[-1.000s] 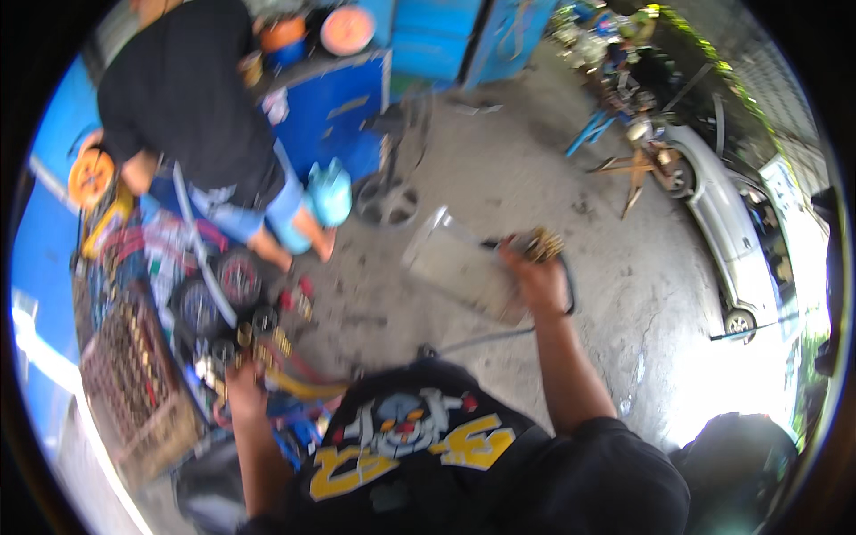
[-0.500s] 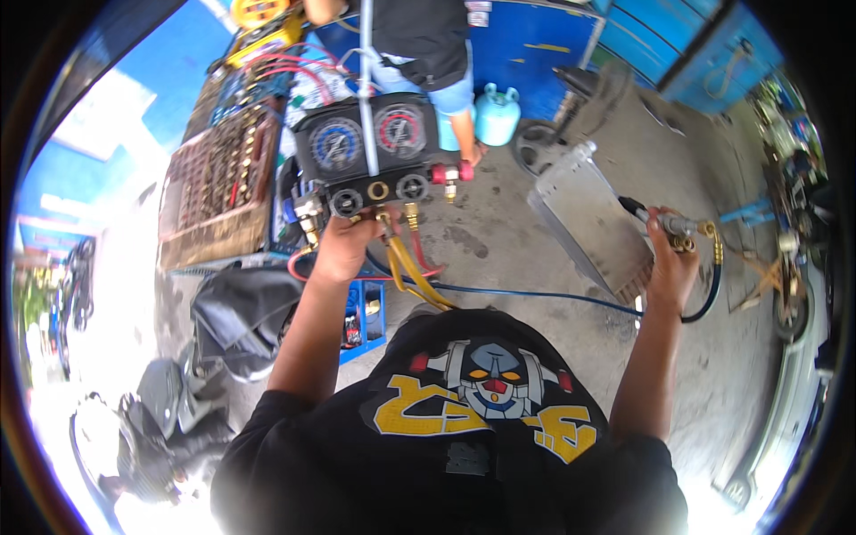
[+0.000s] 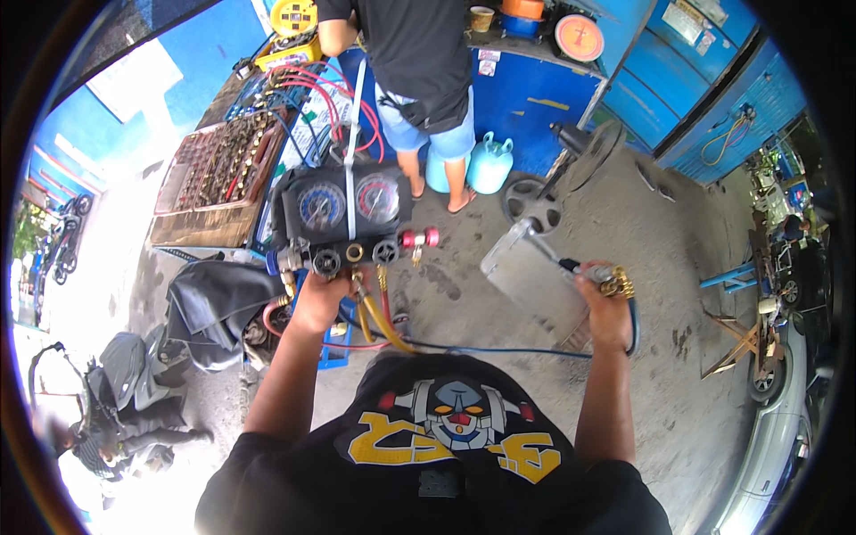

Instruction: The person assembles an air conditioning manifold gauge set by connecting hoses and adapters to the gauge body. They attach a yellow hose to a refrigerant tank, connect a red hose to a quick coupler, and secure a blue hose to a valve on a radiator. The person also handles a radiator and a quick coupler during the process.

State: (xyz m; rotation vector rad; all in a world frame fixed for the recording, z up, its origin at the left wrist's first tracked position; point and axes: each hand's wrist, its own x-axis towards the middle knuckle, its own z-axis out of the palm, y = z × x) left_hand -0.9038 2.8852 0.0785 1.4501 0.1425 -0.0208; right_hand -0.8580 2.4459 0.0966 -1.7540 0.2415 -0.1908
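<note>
Concrete workshop floor (image 3: pixel 660 223) below: left hand (image 3: pixel 319 299) closed under the gauge manifold (image 3: pixel 346 218), held up front; right hand (image 3: pixel 604 308) gripping the brass hose fitting (image 3: pixel 613 281). Looks like hookup stage; next, that fitting needs seating squarely.

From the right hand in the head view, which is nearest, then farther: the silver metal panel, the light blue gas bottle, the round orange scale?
1. Silver metal panel, just left of the right hand, on the floor.
2. Light blue gas bottle, farther up, beside another person's feet.
3. Round orange scale, farthest, on the blue counter at top.
</note>
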